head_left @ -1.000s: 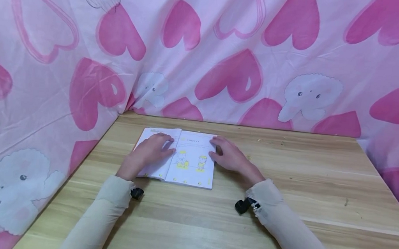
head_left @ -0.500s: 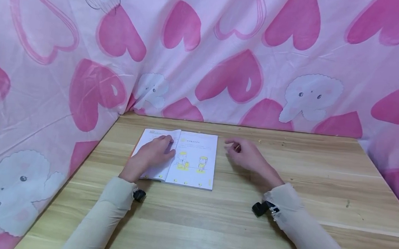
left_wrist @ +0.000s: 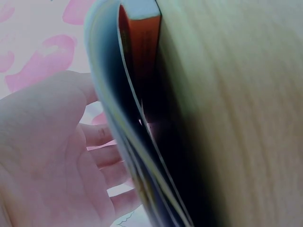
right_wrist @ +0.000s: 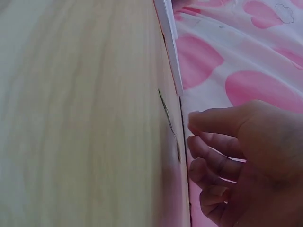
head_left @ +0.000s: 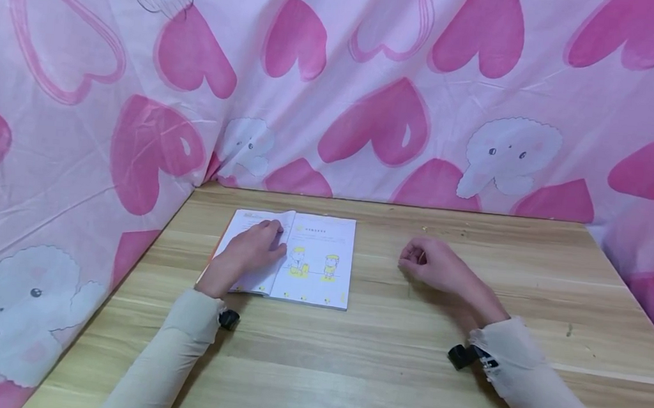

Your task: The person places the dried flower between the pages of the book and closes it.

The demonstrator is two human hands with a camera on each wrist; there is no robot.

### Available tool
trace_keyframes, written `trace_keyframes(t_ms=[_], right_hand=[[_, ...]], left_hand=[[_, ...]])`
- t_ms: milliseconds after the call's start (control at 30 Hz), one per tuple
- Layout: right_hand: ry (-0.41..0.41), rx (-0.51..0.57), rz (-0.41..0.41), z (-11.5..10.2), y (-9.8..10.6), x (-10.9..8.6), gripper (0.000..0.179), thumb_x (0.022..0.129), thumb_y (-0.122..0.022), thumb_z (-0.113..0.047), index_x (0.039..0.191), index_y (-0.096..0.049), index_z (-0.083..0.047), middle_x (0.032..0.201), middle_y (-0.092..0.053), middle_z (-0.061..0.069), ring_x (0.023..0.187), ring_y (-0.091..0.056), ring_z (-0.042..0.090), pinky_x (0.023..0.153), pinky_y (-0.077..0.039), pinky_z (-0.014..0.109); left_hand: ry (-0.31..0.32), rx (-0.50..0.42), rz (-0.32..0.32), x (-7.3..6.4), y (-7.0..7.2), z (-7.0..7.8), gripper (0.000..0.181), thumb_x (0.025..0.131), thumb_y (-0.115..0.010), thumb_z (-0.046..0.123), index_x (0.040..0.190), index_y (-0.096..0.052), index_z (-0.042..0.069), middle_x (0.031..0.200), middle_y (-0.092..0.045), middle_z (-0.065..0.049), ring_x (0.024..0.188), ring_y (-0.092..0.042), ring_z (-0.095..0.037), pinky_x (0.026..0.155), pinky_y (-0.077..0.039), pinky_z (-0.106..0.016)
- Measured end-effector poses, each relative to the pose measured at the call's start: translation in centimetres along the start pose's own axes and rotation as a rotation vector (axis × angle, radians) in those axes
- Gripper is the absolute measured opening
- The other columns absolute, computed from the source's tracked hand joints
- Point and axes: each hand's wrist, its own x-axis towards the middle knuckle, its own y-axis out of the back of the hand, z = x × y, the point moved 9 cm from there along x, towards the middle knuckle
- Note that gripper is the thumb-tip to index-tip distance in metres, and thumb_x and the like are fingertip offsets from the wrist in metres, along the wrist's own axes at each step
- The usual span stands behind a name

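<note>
An open book (head_left: 315,286) lies on the wooden table, its right page printed with two yellow-and-white cartoon figures. My left hand (head_left: 248,252) rests flat over the left page, thumb toward the centre fold. Seen from the left wrist, the fingers of this hand (left_wrist: 57,146) stretch across the curved pages, and an orange edge (left_wrist: 144,45) of the book shows beneath. Well to the right of the book, my right hand (head_left: 434,264) hovers low over the table. In the right wrist view its fingers (right_wrist: 215,161) are loosely curled with nothing between them.
A pink cloth (head_left: 386,36) with hearts and white dogs hangs behind and along the left of the table (head_left: 319,370). A thin dark curved line (right_wrist: 169,120) shows on the wood near the right hand. Small specks (head_left: 463,233) lie toward the back edge.
My right hand has left the book's right edge and moved right, its fingers curling loosely. The left hand has stayed on the left page.
</note>
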Motion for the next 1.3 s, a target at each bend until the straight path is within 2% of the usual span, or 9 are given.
trace_keyframes(t_ms=[333,533,667,833,967,1133,1300], right_hand=[[0.045,-0.008,-0.138,0.2,0.1,-1.2,0.014,0.097,-0.083,-0.02,0.098,-0.072,-0.011,0.08,-0.063,0.0,0.077,-0.056,0.013,0.069,-0.047,0.024],[0.104,0.009,-0.128,0.1,-0.4,-0.8,0.006,0.099,-0.079,-0.01,0.1,-0.075,-0.013,0.082,-0.066,-0.002,0.077,-0.059,0.013,0.071,-0.05,0.024],[0.12,-0.011,-0.107,-0.1,-0.7,-0.5,0.011,0.101,-0.074,-0.006,0.105,-0.078,-0.015,0.089,-0.073,-0.002,0.082,-0.062,0.014,0.074,-0.053,0.026],[0.06,-0.068,-0.089,0.0,-0.1,-0.7,0.008,0.101,-0.077,-0.013,0.108,-0.079,-0.018,0.094,-0.074,-0.003,0.087,-0.064,0.015,0.079,-0.056,0.031],[-0.003,-0.138,-0.099,0.1,0.5,-1.2,0.004,0.098,-0.082,-0.018,0.1,-0.078,-0.018,0.089,-0.071,-0.003,0.084,-0.063,0.015,0.076,-0.053,0.032],[-0.029,-0.182,-0.119,0.1,0.5,-1.4,0.007,0.099,-0.079,-0.015,0.093,-0.078,-0.018,0.084,-0.069,-0.004,0.079,-0.059,0.014,0.074,-0.05,0.033],[-0.026,-0.208,-0.135,-0.2,-0.1,-1.3,0.01,0.103,-0.072,-0.012,0.094,-0.076,-0.015,0.085,-0.068,-0.003,0.078,-0.058,0.014,0.073,-0.051,0.032]], left_hand=[[0.038,-0.001,0.015,0.3,-0.1,-0.4,0.043,0.107,-0.064,0.037,0.135,-0.061,0.004,0.133,-0.068,-0.017,0.115,-0.066,-0.033,0.103,-0.056,-0.052],[0.04,-0.005,0.017,0.1,0.0,-0.5,0.044,0.108,-0.064,0.039,0.135,-0.061,0.005,0.135,-0.068,-0.017,0.117,-0.067,-0.033,0.102,-0.056,-0.053],[0.032,-0.014,0.013,0.0,0.0,-0.5,0.044,0.108,-0.063,0.038,0.136,-0.061,0.004,0.135,-0.068,-0.016,0.117,-0.067,-0.032,0.102,-0.055,-0.053],[0.043,-0.018,0.001,0.0,-0.1,-0.6,0.046,0.108,-0.064,0.039,0.138,-0.061,0.005,0.136,-0.067,-0.016,0.118,-0.065,-0.032,0.105,-0.054,-0.052],[0.044,-0.019,-0.001,0.0,0.0,-0.5,0.045,0.108,-0.063,0.039,0.138,-0.061,0.005,0.137,-0.067,-0.016,0.118,-0.065,-0.032,0.104,-0.054,-0.052],[0.05,-0.013,-0.002,0.0,0.0,-0.5,0.046,0.108,-0.064,0.04,0.139,-0.06,0.005,0.136,-0.067,-0.016,0.117,-0.065,-0.032,0.105,-0.054,-0.052],[0.06,-0.013,-0.007,0.1,-0.1,-0.7,0.047,0.108,-0.063,0.041,0.14,-0.059,0.006,0.138,-0.066,-0.016,0.118,-0.064,-0.032,0.105,-0.054,-0.052]])
